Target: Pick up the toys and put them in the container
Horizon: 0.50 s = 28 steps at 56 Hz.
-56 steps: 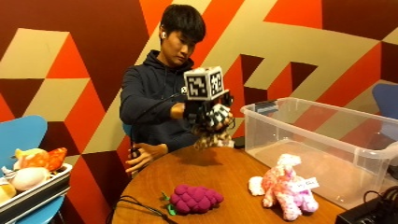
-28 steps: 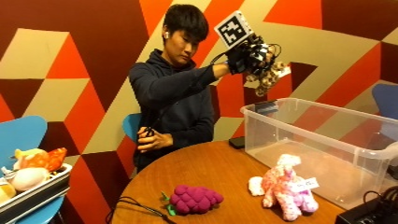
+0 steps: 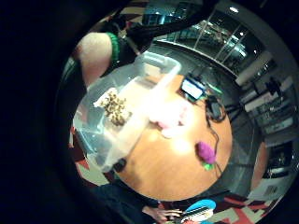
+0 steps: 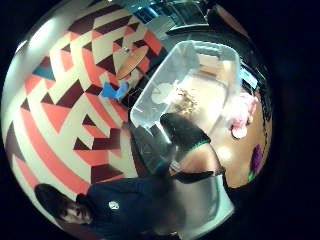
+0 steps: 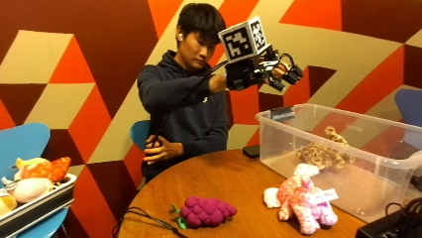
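One spotted plush toy point(image 5: 323, 151) now lies inside the clear container point(image 5: 342, 148), released since half a second ago; its long axis seems to run along the bin's length; the gloved right hand point(image 5: 267, 72) hovers above, fingers loosely apart, empty; pink plush point(image 5: 300, 201) and purple grape toy point(image 5: 206, 210) wait on the table point(image 5: 224, 181).

No readable text or labels

Your right hand point(image 5: 274, 74) has let go of the spotted brown toy point(image 5: 322, 152); it now lies inside the clear container point(image 5: 342, 166), your fingers empty above.
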### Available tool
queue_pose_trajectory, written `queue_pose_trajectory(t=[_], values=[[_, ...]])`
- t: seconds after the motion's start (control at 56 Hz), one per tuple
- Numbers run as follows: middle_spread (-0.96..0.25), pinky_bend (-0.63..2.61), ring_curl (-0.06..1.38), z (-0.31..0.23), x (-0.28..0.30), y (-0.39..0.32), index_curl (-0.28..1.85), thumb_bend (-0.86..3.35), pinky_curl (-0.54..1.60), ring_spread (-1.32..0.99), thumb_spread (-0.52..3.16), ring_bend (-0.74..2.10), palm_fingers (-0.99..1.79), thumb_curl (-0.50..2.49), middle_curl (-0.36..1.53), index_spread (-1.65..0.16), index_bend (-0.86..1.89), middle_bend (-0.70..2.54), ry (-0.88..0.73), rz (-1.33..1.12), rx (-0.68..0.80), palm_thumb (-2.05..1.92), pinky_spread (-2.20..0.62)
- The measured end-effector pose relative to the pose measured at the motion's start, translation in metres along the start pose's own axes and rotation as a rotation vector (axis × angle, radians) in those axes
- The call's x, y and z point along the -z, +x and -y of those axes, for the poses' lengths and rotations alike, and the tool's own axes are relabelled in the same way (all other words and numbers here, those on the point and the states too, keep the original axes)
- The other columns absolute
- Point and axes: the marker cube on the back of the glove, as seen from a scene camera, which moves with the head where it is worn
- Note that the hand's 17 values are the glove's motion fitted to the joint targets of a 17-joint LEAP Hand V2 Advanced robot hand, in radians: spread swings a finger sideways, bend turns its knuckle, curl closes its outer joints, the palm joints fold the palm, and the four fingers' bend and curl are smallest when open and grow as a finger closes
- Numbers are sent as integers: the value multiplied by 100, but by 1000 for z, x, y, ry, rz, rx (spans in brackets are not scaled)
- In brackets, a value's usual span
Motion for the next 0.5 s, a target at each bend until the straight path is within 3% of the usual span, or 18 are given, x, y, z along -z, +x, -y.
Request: queue_pose_trajectory(t=[0.232, 0.375, 0.5], values=[[-7, 93, 38, -2, -19, 99, 65, 1, 35, -11, 137, 62, 3, 45, 57, -32, 19, 37, -108, -83, -135, 15, 0], [-5, 97, 36, 16, -73, 135, 60, 4, 36, -9, 143, 54, -9, 42, 52, -30, 15, 26, -255, -127, -164, 21, 1], [-2, 102, 31, 39, -127, 163, 53, 5, 37, -4, 145, 38, -24, 41, 46, -28, 11, 13, -403, -123, -286, 25, 2]])
